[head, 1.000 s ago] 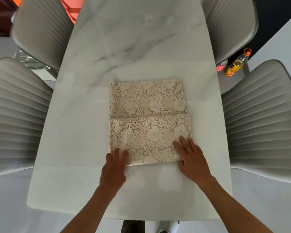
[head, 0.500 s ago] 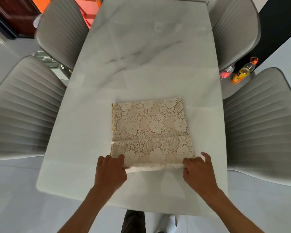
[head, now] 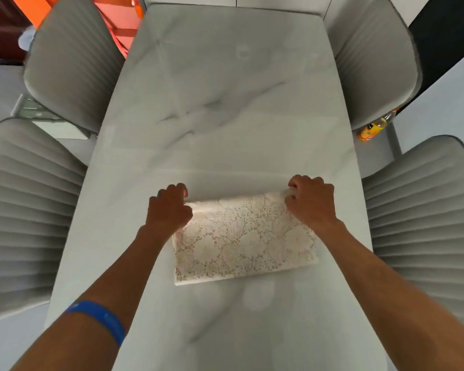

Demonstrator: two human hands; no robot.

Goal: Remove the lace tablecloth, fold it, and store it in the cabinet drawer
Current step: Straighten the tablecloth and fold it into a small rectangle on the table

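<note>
The cream lace tablecloth (head: 244, 239) lies folded into a flat rectangle on the white marble table (head: 225, 103), near the front middle. My left hand (head: 169, 207) grips its far left corner with curled fingers. At the far right corner my right hand (head: 310, 202) pinches the cloth's edge the same way. Both arms reach forward over the near part of the table. A blue band sits on my left forearm. No cabinet or drawer is in view.
Grey ribbed chairs stand on both sides: two at the left (head: 24, 204) (head: 73, 57), two at the right (head: 423, 223) (head: 373, 54). An orange drink bottle (head: 373, 128) stands on the floor at the right. Something orange (head: 113, 20) is beyond the far left chair.
Both hands took the near edge of the cloth and carried it away from me onto the far edge, halving the cloth. My head moved closer over the table.
</note>
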